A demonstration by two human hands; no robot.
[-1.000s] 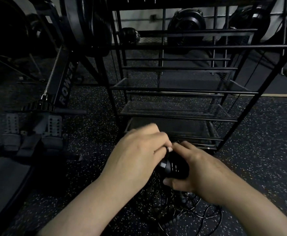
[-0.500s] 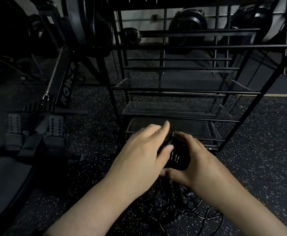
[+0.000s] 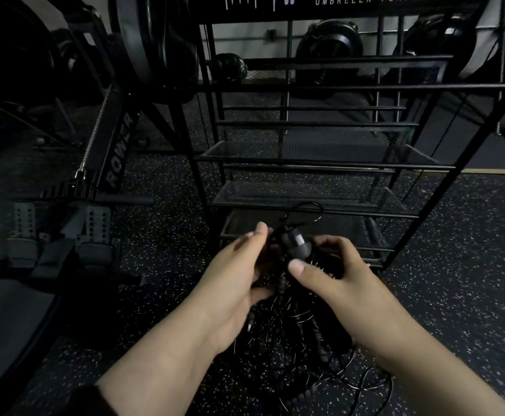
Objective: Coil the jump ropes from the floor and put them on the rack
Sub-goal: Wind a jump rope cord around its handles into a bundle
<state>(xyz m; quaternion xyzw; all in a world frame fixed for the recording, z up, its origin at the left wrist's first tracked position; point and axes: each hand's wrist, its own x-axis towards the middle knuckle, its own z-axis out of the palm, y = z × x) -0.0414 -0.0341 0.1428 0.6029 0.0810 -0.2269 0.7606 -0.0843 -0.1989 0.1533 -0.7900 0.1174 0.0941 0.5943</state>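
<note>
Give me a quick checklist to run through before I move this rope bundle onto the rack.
1. Both hands on the bundle: ok. Left hand and right hand hold the jump rope handles between them.
2. Cord fully coiled: not ok. Loose cord loops lie on the floor below the hands.
3. Cord end tucked in: not ok. One cord loop arches up above the handles.
4. Rack within reach: ok. The rack stands directly ahead.
5. Lowest shelf free: cannot tell, too dark.
</note>
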